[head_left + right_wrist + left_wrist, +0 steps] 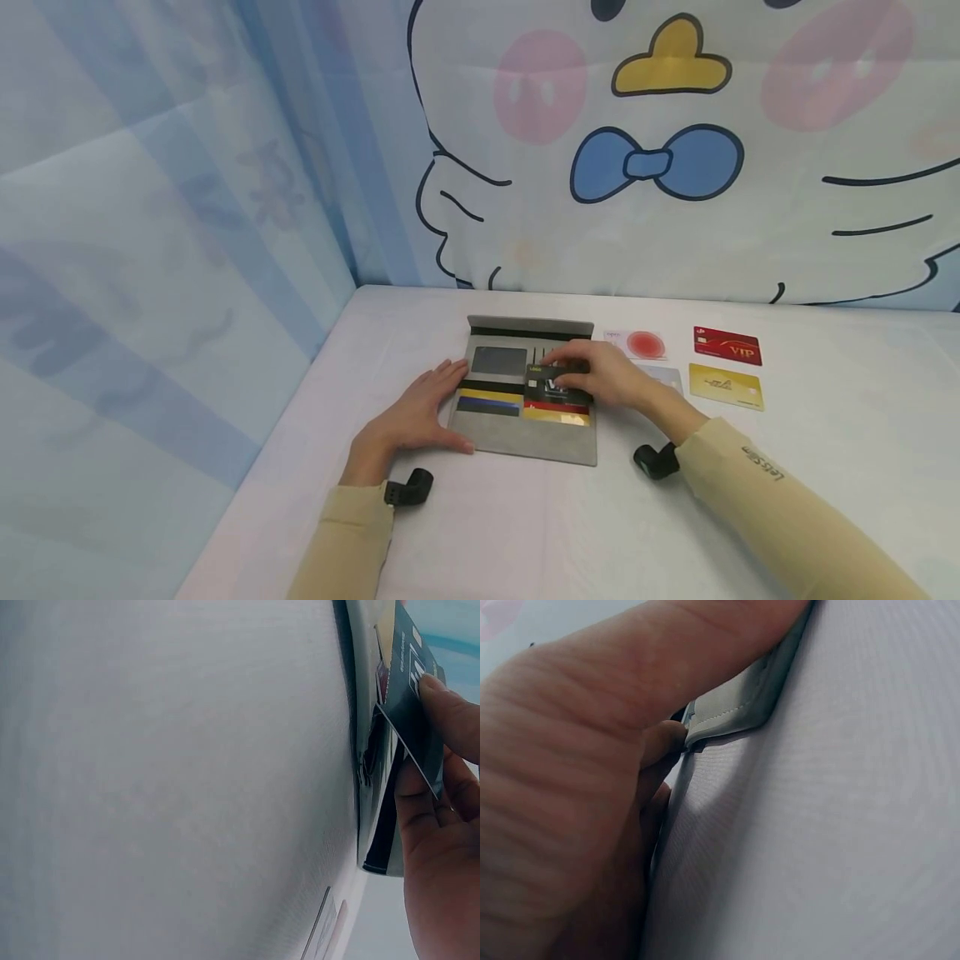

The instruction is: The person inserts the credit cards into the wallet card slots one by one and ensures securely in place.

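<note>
A grey card wallet (536, 446) lies unfolded on the white table, its top flap raised at the far side. My right hand (611, 372) pinches a black bank card (542, 390) between thumb and fingers over the wallet's right-hand slots. In the right wrist view the black card (411, 712) leans out from the wallet at a tilt. Below it, red and gold card edges (557, 417) show in the slots. More cards, with yellow, blue and dark edges (489, 403), fill the left slots. My left hand (423, 408) rests along the wallet's left edge, fingers extended, thumb at the lower corner.
Right of the wallet lie a red VIP card (727, 346), a gold card (726, 387) and a white card with a red circle (645, 344). A pale card (669, 377) is partly hidden behind my right hand. Printed curtains (465, 167) border the table's back and left.
</note>
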Available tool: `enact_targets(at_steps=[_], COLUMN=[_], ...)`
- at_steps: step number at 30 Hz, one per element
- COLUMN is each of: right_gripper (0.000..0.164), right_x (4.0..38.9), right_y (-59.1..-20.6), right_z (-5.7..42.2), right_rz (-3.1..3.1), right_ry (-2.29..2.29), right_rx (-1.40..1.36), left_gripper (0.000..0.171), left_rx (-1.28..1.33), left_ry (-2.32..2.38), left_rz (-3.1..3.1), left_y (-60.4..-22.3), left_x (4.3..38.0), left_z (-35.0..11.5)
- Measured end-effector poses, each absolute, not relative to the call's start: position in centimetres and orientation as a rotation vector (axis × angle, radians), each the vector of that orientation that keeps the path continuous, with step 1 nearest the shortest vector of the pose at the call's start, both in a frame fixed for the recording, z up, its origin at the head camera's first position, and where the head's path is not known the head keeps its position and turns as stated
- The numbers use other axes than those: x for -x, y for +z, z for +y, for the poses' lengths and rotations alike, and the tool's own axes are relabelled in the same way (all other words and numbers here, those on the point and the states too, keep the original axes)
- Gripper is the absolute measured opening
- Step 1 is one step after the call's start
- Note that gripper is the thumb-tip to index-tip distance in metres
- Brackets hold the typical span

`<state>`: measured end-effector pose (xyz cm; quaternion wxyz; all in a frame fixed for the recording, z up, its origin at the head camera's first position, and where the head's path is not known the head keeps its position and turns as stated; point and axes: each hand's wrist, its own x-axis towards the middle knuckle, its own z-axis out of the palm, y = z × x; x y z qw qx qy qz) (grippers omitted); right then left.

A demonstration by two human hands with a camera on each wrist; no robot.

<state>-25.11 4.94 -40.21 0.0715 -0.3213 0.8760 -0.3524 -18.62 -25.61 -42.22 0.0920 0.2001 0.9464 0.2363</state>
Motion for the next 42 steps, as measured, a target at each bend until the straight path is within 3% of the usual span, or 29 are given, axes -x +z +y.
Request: enact_targets(at_steps=[42], right_gripper=[0.029], right_x=[24.88], right_y=[-40.09], right_z=[4.55], right_rz=[2.638], right_ry=[-0.981], right_rx=[0.897], left_gripper=[0.114], left_rx=[-0.595], left_ry=[0.706], left_rz=[2.823], left_y=[-42.23], left_x=[18.57], left_z=[-25.63])
